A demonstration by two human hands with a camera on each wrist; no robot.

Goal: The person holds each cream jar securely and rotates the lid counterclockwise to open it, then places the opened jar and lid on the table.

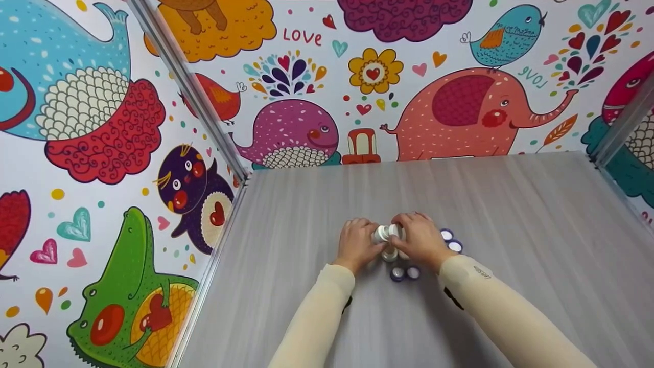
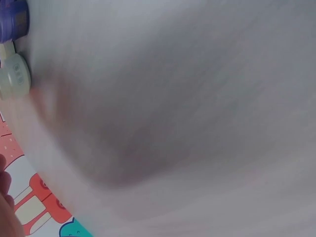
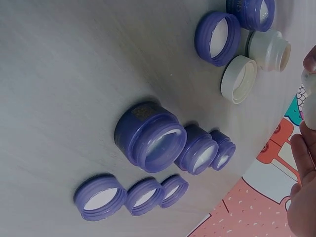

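Note:
Over the table's middle, my left hand (image 1: 357, 240) grips a small white jar (image 1: 381, 234) with its mouth turned to the right. Close beside that mouth, my right hand (image 1: 421, 237) pinches a white lid (image 1: 394, 231); whether the two pieces touch, I cannot tell. Just below the hands stands an uncapped pale jar (image 3: 266, 52), with a white lid (image 3: 238, 80) lying next to it. A purple jar (image 3: 251, 14) and a purple lid (image 3: 217, 39) are nearby. In the right wrist view the held white piece (image 3: 310, 104) is partly cut off.
On the right lie an uncapped large purple jar (image 3: 148, 136), two smaller purple jars (image 3: 196, 152), and several purple lids (image 3: 101, 198) with their insides facing up. A grey wood-grain table (image 1: 286, 204) meets cartoon-printed walls (image 1: 296, 133) with metal corner posts (image 1: 189, 87).

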